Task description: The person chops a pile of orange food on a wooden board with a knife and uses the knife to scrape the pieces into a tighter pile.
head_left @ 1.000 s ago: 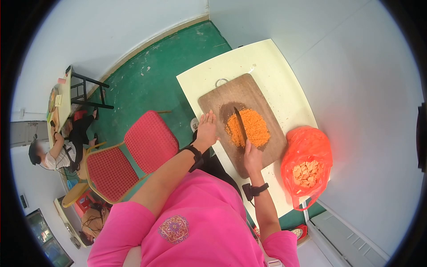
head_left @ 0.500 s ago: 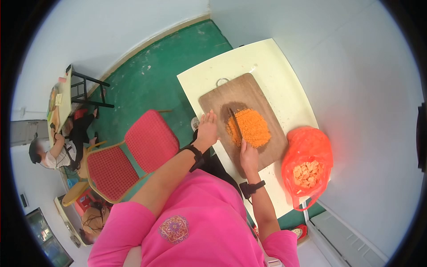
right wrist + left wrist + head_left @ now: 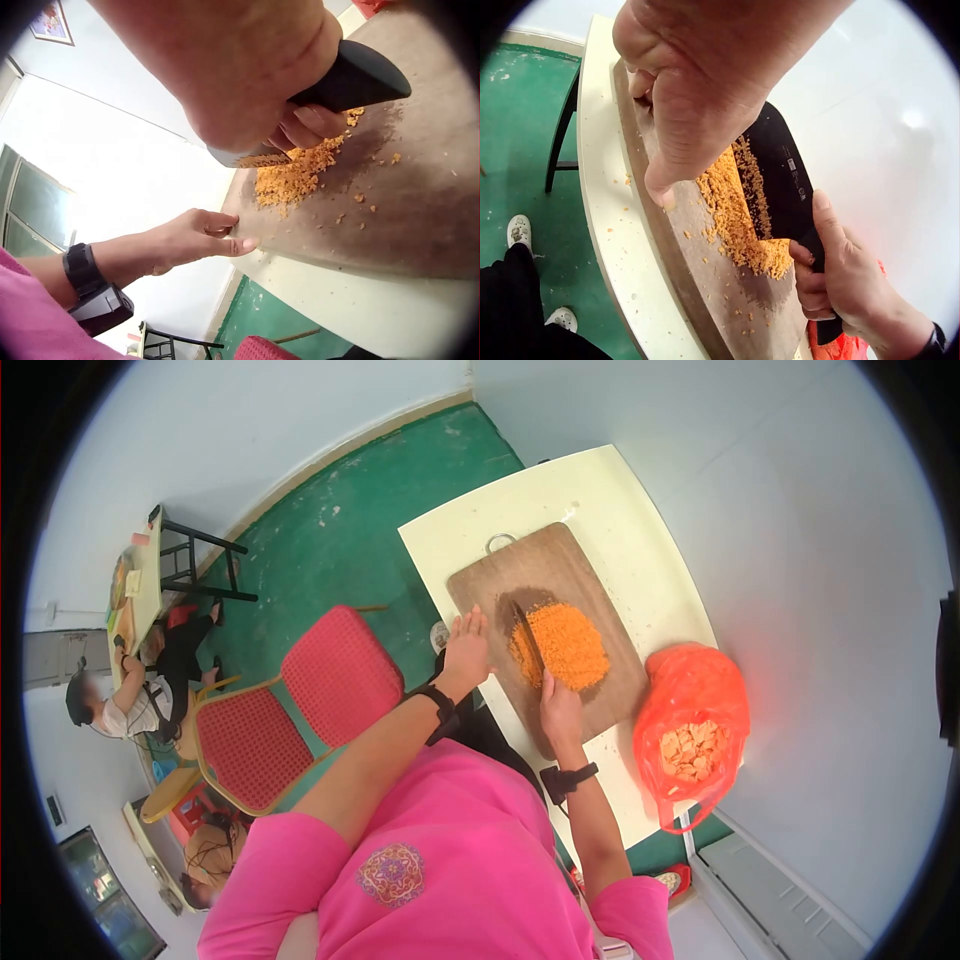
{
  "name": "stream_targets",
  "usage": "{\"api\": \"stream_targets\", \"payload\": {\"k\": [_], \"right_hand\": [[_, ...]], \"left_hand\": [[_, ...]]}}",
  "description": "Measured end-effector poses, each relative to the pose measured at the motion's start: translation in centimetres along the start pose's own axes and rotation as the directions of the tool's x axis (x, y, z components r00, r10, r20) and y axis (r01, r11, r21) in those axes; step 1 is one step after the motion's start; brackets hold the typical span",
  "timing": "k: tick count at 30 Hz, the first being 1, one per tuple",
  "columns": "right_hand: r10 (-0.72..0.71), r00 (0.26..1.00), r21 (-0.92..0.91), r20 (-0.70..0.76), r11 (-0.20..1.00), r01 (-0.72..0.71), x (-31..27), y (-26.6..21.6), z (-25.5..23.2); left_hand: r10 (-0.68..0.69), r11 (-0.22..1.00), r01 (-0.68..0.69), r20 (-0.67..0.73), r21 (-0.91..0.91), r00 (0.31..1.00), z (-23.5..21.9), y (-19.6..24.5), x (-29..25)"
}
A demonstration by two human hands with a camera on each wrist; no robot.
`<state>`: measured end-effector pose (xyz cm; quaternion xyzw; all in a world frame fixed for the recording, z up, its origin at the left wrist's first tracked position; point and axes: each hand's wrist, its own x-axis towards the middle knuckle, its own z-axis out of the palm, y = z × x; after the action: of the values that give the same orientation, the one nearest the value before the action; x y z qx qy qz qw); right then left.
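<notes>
My right hand [image 3: 561, 712] grips the black handle of a kitchen knife [image 3: 776, 165], whose broad dark blade has orange crumbs stuck to its side. The blade stands at the left part of a heap of finely chopped orange food [image 3: 575, 647]. Under the heap lies a wooden cutting board [image 3: 590, 575] with a metal ring at its far end. At the board's left edge rests my left hand [image 3: 467, 650], fingers extended in the head view, thumb [image 3: 661, 196] near the rim. It is apart from the blade.
On the pale table [image 3: 640, 510], right of the board, an open red plastic bag [image 3: 690, 675] contains flat orange-tan pieces [image 3: 692, 750]. A wall borders the table's right side. Red chairs [image 3: 340, 665] stand on the left, and another person [image 3: 145, 705] sits at a farther table.
The right hand and knife have shifted slightly left, from over the heap toward its left side, mostly in the first half second. The left hand stays at the board's edge.
</notes>
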<state>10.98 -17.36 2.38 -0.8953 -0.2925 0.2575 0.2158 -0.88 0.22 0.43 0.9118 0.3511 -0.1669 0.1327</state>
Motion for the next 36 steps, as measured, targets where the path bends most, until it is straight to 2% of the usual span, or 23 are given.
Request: {"api": "stream_targets", "payload": {"k": [9, 11, 18, 21, 23, 26, 29, 33, 36], "right_hand": [[0.003, 1.0, -0.027, 0.018, 1.0, -0.003, 0.5, 0.2, 0.3], [-0.025, 1.0, 0.032, -0.005, 0.999, 0.026, 0.3, 0.1, 0.5], [-0.014, 1.0, -0.005, 0.009, 1.0, 0.014, -0.1, 0.6, 0.6], [-0.006, 1.0, 0.06, 0.03, 0.998, 0.004, -0.7, 0.3, -0.4], [0.026, 0.989, 0.057, 0.144, 0.998, -0.034, -1.5, 0.2, -0.8], [0.007, 0.985, 0.064, 0.174, 0.998, -0.019, -1.8, 0.7, 0.3], [-0.033, 0.99, 0.103, 0.137, 0.994, 0.019, -1.7, 1.4, 1.2], [-0.004, 0.992, 0.098, 0.125, 0.995, -0.008, -1.9, 0.7, 0.6], [-0.048, 0.997, 0.11, 0.053, 0.993, 0.042, -1.4, 1.8, 1.2]], "left_hand": [[-0.008, 0.999, 0.007, -0.03, -0.04, 1.0, -0.1, 0.1, 0.2], [-0.001, 0.998, -0.001, -0.03, -0.064, 1.0, 0.0, -0.1, 0.1], [-0.005, 0.999, 0.004, -0.034, -0.039, 0.999, 0.2, -0.1, 0.1], [0.003, 0.998, -0.007, -0.06, -0.065, 0.998, 0.4, -0.3, 0.1], [0.001, 0.998, -0.005, -0.059, -0.059, 0.998, 0.4, -0.2, 0.2], [0.004, 0.998, -0.008, -0.062, -0.061, 0.998, 0.5, -0.2, 0.2], [-0.001, 0.998, -0.002, -0.049, -0.059, 0.999, 0.1, -0.2, 0.1], [0.003, 0.998, -0.006, -0.046, -0.06, 0.999, 0.1, -0.2, 0.1], [-0.009, 0.998, 0.006, -0.039, -0.066, 0.999, 0.0, -0.1, 0.3]]}}
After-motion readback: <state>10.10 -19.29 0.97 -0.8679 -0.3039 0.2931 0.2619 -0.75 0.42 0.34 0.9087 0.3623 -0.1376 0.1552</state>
